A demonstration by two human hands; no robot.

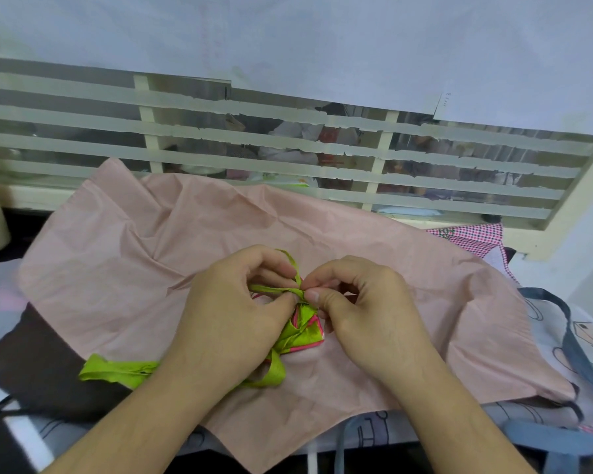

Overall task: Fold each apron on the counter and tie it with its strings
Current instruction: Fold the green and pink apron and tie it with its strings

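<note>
both hands on the green strings

i see my left hand [233,313] and right hand [363,313] meeting over a small folded bundle [303,331], green with a pink edge, which sits on a wide pink apron [172,254] spread across the counter. the left hand's fingers are curled and its thumb and fingers pinch the green string [274,289] just above the bundle. the right hand's thumb and forefinger pinch the same string where it crosses at the top of the bundle, its other fingers curled in. a loop of the string rises between the two hands. more green string [117,369] trails off to the left from under my left wrist and lies partly on a dark brown cloth [31,367]. a printed apron with blue-grey straps [575,350] lies under the pink one on the right, and a pink checked cloth [473,236] shows at the far right near the slatted window [288,138].
</note>
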